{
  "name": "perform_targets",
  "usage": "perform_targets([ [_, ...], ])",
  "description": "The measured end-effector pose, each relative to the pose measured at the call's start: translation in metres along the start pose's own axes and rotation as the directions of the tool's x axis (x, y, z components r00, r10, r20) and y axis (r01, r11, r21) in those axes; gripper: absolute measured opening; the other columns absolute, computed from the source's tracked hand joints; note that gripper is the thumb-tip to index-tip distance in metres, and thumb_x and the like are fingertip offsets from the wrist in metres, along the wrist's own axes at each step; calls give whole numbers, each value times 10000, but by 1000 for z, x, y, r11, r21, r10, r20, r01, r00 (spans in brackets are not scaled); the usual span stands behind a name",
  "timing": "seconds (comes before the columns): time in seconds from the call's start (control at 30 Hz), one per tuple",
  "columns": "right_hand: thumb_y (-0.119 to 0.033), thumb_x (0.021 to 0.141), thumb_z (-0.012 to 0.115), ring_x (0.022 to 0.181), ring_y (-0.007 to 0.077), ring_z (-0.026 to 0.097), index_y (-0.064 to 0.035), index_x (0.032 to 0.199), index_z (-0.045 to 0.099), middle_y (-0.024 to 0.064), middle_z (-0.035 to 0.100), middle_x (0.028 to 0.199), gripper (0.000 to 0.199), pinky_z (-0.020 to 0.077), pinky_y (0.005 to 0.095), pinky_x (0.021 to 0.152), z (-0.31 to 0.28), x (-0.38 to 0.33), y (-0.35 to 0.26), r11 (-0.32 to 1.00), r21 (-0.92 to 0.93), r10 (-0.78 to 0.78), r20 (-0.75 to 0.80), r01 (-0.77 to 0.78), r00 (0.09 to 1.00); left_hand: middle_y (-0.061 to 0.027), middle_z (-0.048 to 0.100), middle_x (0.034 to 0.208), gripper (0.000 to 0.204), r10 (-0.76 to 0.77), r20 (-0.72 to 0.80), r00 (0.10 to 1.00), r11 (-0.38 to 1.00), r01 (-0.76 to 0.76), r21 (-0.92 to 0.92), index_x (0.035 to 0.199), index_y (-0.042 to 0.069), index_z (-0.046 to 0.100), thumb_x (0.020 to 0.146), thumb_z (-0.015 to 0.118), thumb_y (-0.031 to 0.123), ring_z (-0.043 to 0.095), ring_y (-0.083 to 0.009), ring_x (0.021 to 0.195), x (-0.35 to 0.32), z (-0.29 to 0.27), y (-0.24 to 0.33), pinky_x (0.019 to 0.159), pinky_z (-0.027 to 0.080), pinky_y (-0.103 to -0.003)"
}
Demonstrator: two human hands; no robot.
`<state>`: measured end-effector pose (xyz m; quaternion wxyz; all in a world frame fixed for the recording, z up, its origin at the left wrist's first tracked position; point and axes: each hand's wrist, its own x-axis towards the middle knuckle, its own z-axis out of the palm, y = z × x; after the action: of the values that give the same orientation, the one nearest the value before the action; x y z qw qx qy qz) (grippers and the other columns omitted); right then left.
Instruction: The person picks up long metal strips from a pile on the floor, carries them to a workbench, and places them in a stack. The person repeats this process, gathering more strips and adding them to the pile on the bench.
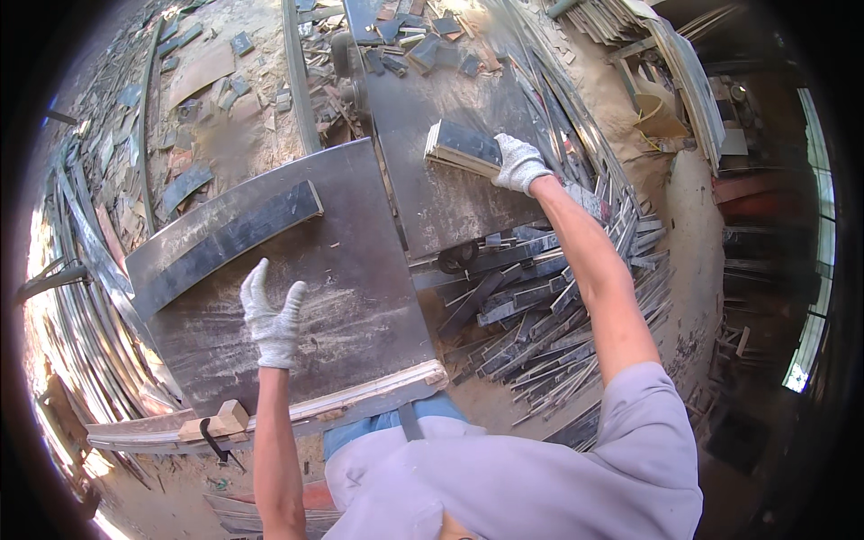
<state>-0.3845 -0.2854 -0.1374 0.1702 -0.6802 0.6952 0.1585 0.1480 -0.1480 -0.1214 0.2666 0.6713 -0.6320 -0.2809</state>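
Gloved in white knit, my left hand (272,317) hovers over the dark work table (360,261), fingers spread and holding nothing. Just beyond it lies a long black-faced board strip (229,241) with a pale cut end, set slantwise on the table. On the right, my right hand (520,165), in a matching glove, grips the right end of a short stack of black-faced boards (463,147) with light edges. That stack is over the second dark tabletop (423,211); I cannot tell whether it rests there or is slightly raised.
Offcuts (423,52) litter the far end of the second tabletop. Many narrow strips (540,306) are heaped to the right below it. A wooden fence with a block (220,421) and a black clamp (214,441) runs along the near edge. Long strips (94,315) stand at left.
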Motion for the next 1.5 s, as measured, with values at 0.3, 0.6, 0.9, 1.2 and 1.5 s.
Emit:
perform_targets([
  [0.3,-271,561,972,973,228,693,-19,1159,673,116,727,1093,715,562,375,873,-6,-147,-125,640,765,-430,434,-72,792,-214,327,1629,1053,-243,550,799,458,595,-661,1667,94,132,934,746,535,478,-365,1426,-34,48,77,1075,532,-489],
  [0.6,-133,670,949,792,218,739,11,1058,742,125,769,920,463,611,363,719,29,-178,-235,587,781,-640,608,-211,470,-48,576,1303,765,-405,465,787,81,538,-839,1541,178,453,913,797,448,615,-241,1191,-92,30,45,992,556,-501],
  [0.9,-452,631,959,1297,346,594,-11,1520,459,249,597,1414,1112,478,432,1103,46,-198,-248,614,783,-678,462,96,571,-17,671,1156,544,-573,328,751,9,406,-914,1370,153,641,881,827,302,670,-187,1068,-111,7,-1,918,583,-387],
  [1.2,-175,679,767,1002,306,693,-21,1386,588,201,715,1142,746,548,418,871,38,-240,-191,815,542,-546,602,203,583,-21,683,1134,450,-601,287,746,-39,331,-943,1285,152,679,886,805,316,680,-216,1056,-110,-28,-49,940,591,-407],
  [1.5,-184,608,788,1008,313,677,-23,1276,634,172,707,1078,705,531,407,918,29,-290,-41,900,418,-366,561,127,743,-66,709,1077,252,-729,87,679,6,134,-991,1103,160,689,918,727,327,715,-271,940,-82,-104,-134,861,631,-479],
])
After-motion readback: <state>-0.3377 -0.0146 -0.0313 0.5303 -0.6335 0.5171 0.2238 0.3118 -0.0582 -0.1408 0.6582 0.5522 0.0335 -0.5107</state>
